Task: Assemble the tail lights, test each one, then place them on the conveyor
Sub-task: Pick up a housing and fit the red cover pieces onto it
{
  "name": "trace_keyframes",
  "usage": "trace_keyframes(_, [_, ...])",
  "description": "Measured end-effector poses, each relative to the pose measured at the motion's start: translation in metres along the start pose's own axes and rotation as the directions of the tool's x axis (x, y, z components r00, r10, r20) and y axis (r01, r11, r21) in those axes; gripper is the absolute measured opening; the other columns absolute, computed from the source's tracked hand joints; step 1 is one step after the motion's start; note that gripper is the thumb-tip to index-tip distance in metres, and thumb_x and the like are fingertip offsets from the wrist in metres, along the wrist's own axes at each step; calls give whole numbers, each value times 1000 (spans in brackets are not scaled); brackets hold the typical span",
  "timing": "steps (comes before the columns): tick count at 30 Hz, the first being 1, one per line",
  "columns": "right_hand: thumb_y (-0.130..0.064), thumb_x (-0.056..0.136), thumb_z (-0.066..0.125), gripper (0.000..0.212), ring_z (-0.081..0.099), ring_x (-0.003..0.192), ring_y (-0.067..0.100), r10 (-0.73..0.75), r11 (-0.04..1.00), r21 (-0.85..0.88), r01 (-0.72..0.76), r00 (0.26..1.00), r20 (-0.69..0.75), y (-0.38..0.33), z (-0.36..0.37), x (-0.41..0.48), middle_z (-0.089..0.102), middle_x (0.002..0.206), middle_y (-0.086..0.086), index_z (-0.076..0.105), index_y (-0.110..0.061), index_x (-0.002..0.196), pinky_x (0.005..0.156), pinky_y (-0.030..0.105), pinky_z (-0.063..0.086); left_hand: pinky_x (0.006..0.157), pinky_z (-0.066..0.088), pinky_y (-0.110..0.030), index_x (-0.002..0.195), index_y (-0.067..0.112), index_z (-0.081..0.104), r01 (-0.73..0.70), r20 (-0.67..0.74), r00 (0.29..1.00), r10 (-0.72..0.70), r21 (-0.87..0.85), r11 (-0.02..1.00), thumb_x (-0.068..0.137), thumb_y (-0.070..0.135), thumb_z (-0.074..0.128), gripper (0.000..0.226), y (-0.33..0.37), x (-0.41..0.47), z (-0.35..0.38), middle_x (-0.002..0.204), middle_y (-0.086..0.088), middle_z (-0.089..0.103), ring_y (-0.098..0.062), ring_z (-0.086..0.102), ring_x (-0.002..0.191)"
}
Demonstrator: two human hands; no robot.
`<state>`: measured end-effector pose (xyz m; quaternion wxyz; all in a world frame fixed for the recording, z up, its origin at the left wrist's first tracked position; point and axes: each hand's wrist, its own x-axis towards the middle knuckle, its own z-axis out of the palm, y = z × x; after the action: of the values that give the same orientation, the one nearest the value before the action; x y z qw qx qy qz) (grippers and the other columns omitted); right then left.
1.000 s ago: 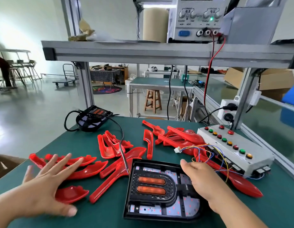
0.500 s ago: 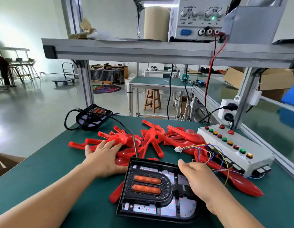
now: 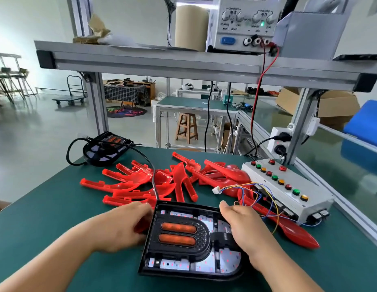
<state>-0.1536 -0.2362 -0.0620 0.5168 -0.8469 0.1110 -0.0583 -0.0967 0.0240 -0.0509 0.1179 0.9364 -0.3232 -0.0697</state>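
Note:
A black tail light housing (image 3: pixel 183 239) with two orange lamp strips lies on the green bench in front of me. My right hand (image 3: pixel 244 230) grips its right edge, thumb over the top rim. At the housing's left edge, my left hand (image 3: pixel 124 226) has its fingers curled round a red lens piece (image 3: pixel 139 228), most of which is hidden under the hand. A pile of red lens pieces (image 3: pixel 162 182) is heaped just behind the housing.
A grey test box (image 3: pixel 288 186) with coloured buttons sits to the right, its loose wires ending in a white connector (image 3: pixel 216 190). A second housing (image 3: pixel 107 148) with a black cable lies far left. A power supply (image 3: pixel 242 24) stands on the shelf. The conveyor (image 3: pixel 331 165) runs along the right.
My left hand swept the scattered red pieces rightward into a pile, then drew back to the housing's left edge with a red piece under its fingers. The right hand stayed on the housing.

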Motion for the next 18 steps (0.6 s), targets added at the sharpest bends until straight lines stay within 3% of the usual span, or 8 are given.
trace_keyframes(2, [-41,99,49,61,20,41,9,2,1000,10,-2,1000,2,1,0,0,18,41,-11,22,-20,49,51,28,17,82,37,-14,96,36,42,28,-46,999,-27,14,1000,93,29,58,18,-8,-1,-5,96,19,52,-1,47,89])
trace_keyframes(4, [-42,99,49,60,20,40,9,8,1000,21,-8,1000,-8,1,0,1,19,40,-11,22,-20,50,52,30,18,73,38,-10,90,40,48,93,4,996,-93,-9,996,96,31,55,13,-31,-10,-17,86,18,56,5,49,79])
trace_keyframes(7, [-42,99,49,58,21,40,9,12,1000,28,-11,999,-35,2,2,1,19,40,-11,22,-21,52,54,31,17,64,47,-18,93,45,66,196,90,980,-176,-302,933,93,38,58,11,-73,-31,-35,68,11,60,0,50,59])
trace_keyframes(9, [-42,99,48,55,22,42,9,22,999,42,-19,998,-62,2,2,2,20,42,-11,23,-21,55,54,32,17,57,45,-22,99,37,71,218,112,976,-188,-451,865,79,54,62,28,-89,-41,-43,71,5,60,-3,47,56])
trace_keyframes(11, [-42,99,48,49,24,47,8,34,997,76,-28,996,-83,1,3,3,26,50,-11,32,-18,60,54,33,19,55,44,-21,101,37,72,235,70,971,-230,-477,847,68,64,60,44,-98,-45,-44,75,6,65,-1,47,55])
trace_keyframes(13, [-44,99,48,44,27,55,11,28,996,81,-20,995,-100,0,3,2,30,62,-2,40,-13,67,55,33,21,52,43,-18,99,45,71,220,-5,966,-257,-505,835,77,62,67,28,-103,-45,-43,76,5,69,1,49,53])
trace_keyframes(16, [-45,98,48,52,43,67,34,43,995,94,-33,993,-107,-2,4,0,43,68,20,52,2,75,60,41,37,43,35,-17,92,31,75,170,-117,945,-304,-619,767,80,43,61,22,-110,-46,-45,62,-1,65,-4,42,45])
trace_keyframes(18, [-44,98,48,57,50,96,51,55,993,107,-42,990,-130,1,5,2,54,80,30,56,11,87,81,52,47,40,25,-15,88,17,76,91,-230,885,-405,-767,635,82,32,56,26,-120,-50,-50,53,-4,56,-6,34,39])
